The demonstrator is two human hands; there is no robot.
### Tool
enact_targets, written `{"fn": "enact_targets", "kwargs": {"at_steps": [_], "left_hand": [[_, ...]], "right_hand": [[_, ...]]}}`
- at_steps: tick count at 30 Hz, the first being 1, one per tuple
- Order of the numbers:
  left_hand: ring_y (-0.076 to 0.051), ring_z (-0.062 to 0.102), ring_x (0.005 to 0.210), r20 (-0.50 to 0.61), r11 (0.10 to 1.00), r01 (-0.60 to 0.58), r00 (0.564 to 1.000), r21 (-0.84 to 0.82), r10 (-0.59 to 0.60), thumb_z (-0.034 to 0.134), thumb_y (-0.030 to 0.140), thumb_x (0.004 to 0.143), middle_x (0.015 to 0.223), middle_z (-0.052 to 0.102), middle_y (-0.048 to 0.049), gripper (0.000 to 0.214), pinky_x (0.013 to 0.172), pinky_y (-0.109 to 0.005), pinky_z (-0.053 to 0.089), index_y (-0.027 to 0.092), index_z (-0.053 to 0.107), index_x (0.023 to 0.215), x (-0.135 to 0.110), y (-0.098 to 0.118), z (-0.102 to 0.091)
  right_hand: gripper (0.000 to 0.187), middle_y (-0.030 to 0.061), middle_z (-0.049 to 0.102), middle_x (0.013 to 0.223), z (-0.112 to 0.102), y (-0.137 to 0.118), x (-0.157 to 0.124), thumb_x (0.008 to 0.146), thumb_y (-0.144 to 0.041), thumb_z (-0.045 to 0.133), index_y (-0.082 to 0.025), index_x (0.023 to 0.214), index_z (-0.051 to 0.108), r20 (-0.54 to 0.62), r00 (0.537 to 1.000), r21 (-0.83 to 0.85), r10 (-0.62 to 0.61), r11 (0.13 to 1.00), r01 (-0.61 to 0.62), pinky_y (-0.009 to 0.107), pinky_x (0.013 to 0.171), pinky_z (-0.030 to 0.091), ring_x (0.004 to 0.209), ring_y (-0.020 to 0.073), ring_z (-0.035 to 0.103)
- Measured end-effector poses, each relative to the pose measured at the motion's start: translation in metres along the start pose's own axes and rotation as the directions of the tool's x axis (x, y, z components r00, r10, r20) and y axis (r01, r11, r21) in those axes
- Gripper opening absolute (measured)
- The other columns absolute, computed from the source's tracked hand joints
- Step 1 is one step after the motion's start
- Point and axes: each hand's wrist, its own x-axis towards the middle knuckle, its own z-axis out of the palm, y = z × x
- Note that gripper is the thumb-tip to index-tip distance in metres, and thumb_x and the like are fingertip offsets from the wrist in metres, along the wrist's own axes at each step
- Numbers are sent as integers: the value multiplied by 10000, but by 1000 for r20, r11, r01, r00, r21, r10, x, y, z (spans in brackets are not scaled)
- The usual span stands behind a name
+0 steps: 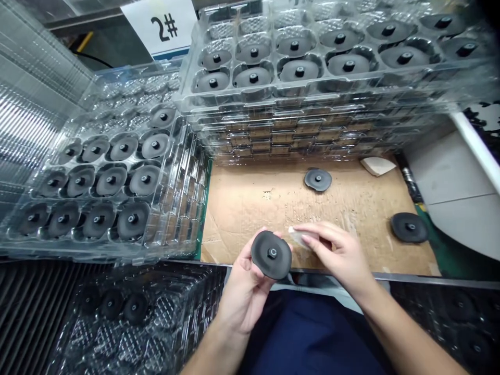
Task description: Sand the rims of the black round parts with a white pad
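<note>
A matte black round disc with a central stud [271, 255] sits in the cupped left hand [244, 297], held above the brown cardboard sheet [250, 208]. The right hand [338, 255] pinches a small pale wipe [300, 238] between thumb and fingertips just beside the disc, with a clear plastic tray [179, 208] of similar discs to the left.

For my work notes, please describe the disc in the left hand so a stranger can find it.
Start at the brown cardboard sheet beside the stacked clear plastic trays. At its near edge, the left hand holds up a dark round disc with a central stud. The other discs sit in tray pockets or lie on the cardboard.
</note>
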Motion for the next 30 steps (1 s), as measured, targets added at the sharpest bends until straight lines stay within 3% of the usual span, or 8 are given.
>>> {"fn": "enact_targets", "kwargs": {"at_steps": [4,10,13,16,21,24,28,30], "left_hand": [[-202,636,965,-5,1000,15,1000,8,-15,856,354,488,1122,670,-57,591,811,-257,509,224,677,1037,0,0,6],[-151,633,898,16,999,13,1000,34,-13,842,321,549,1043,686,-23,566,765,-212,503,227,650,1073,1,-11,18],[-174,617,1001,-10,997,49,999,65,-49,809,244,618,1061,685,-29,510,843,-228,486,231,627,1093,-1,-14,20],[-191,614,1036,-73,994,47,997,102,-40,805,152,595,1077,689,-25,511,843,-236,498,237,628,1067,-3,-16,21],[-209,629,1028,25,996,35,999,84,-37,819,272,596,1012,718,-36,409,904,-279,497,204,678,973,-3,-15,22],[-148,653,975,103,997,49,993,51,-54,828,138,558,1015,727,23,471,863,-208,507,270,687,987,-3,-10,21],[-104,667,881,119,996,80,989,28,-83,814,41,505,985,729,28,523,780,-141,514,250,694,969,-4,-8,23],[-93,665,852,115,994,72,990,87,-82,807,107,558,974,720,24,504,759,-130,513,247,673,1022,-4,-8,27]], "right_hand": [[163,35,680,727,1,21,-8,852,-209,557,-174,873,714,12,999,-19,35,999,-35,266,557,475,613,155,609],[248,64,666,1005,-21,-49,-3,906,-217,489,-190,1114,621,-66,992,64,-106,992,110,274,697,511,856,167,621],[266,85,659,922,-29,-77,-3,904,-126,435,-114,1096,619,84,955,95,-285,956,277,286,725,510,835,171,615],[237,26,657,873,-31,-81,0,891,-80,468,-164,1003,659,317,921,129,-227,972,195,226,708,484,789,126,609],[248,69,648,861,-25,-76,0,905,-112,454,-94,1063,644,36,954,154,-296,945,288,255,730,476,783,148,599],[226,24,655,852,-37,-76,-11,888,-76,489,-149,1026,653,193,938,228,-287,943,241,195,688,463,767,110,599],[221,-11,634,760,-55,-74,-20,882,-74,504,-190,993,656,190,974,-23,-120,992,126,205,597,415,666,98,578],[242,21,624,731,-54,-73,-14,907,-87,446,-151,1004,658,52,967,-174,-250,951,255,261,600,377,649,132,546]]}}
